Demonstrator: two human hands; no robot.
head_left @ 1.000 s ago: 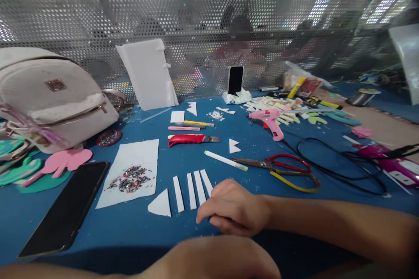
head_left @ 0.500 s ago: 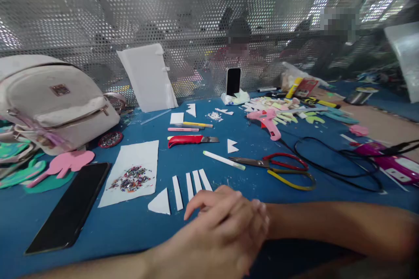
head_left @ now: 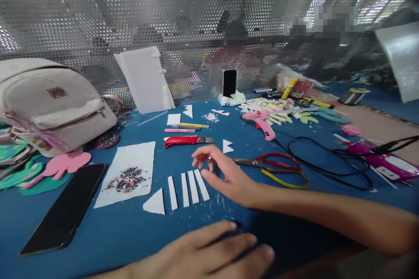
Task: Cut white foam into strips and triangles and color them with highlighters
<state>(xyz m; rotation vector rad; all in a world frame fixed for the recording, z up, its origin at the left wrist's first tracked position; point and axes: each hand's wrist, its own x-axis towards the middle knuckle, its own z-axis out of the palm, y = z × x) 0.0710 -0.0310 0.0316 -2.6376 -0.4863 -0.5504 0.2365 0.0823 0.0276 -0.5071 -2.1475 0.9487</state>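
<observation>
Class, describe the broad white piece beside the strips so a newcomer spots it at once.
On the blue table, find the white sheet strewn with colourful bits. Near its lower right corner, left of four narrow strips, lies the broad white piece. Unlike them, it is stubby, tapering leftward.

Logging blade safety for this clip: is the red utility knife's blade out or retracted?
Out. On the red utility knife, the grey metal blade extends past the handle's right end.
</observation>
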